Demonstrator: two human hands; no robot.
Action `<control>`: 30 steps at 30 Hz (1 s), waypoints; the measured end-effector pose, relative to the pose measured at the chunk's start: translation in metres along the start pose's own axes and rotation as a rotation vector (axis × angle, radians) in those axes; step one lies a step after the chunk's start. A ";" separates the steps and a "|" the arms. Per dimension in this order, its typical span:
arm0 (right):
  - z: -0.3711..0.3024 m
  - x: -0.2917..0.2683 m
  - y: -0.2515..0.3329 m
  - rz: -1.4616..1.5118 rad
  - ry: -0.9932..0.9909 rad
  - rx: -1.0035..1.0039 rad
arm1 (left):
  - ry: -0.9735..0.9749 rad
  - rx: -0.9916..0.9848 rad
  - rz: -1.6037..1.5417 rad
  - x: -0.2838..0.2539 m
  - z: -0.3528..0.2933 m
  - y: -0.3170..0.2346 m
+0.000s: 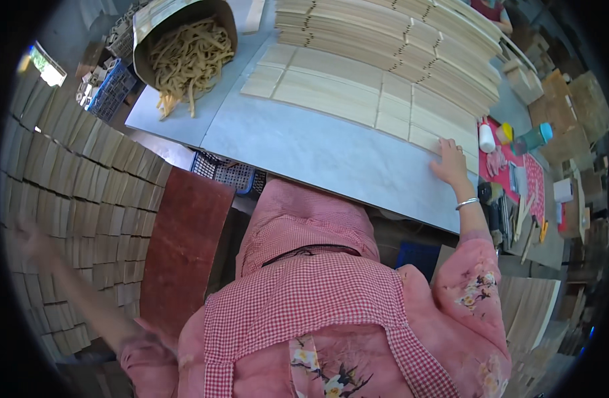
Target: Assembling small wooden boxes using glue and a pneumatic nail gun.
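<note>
Resting right hand on veneer sheets, grey table.

A broad bare stretch of the grey worktable lies open between the person's apron and the row of pale veneer sheets, giving a hand free passage across the middle. Beyond, stacked veneer bundles wall off the far side. A cardboard drum of wood strips blocks the far left corner. To the right, a white glue bottle and small tools crowd the red mat. On the left, stacked wood pieces rise close beside what appears to be a blurred left hand.
</note>
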State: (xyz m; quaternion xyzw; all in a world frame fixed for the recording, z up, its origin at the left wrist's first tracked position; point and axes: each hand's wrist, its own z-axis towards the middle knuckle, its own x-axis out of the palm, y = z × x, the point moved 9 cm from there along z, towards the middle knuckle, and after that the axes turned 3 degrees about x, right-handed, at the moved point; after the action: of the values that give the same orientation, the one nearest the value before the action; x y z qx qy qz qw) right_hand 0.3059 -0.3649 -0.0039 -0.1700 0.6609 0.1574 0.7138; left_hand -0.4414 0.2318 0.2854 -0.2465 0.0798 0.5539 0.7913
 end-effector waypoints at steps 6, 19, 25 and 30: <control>0.011 0.012 0.001 0.089 0.163 -0.156 | 0.707 0.390 -0.848 0.121 -0.224 -0.302; 0.009 -0.070 -0.013 0.111 -0.025 -0.178 | 1.235 1.252 -0.261 0.244 -0.354 -0.451; 0.000 -0.072 0.002 0.081 -0.127 -0.081 | 1.321 1.262 -0.565 0.197 -0.376 -0.458; -0.002 -0.041 0.058 0.217 -0.037 -0.040 | 1.517 1.142 -0.520 0.185 -0.397 -0.467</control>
State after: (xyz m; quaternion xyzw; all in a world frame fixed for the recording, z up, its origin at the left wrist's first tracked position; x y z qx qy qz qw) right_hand 0.2749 -0.3138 0.0344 -0.1084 0.6588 0.2501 0.7012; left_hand 0.1134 0.0728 0.0082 -0.1271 0.7656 -0.0643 0.6274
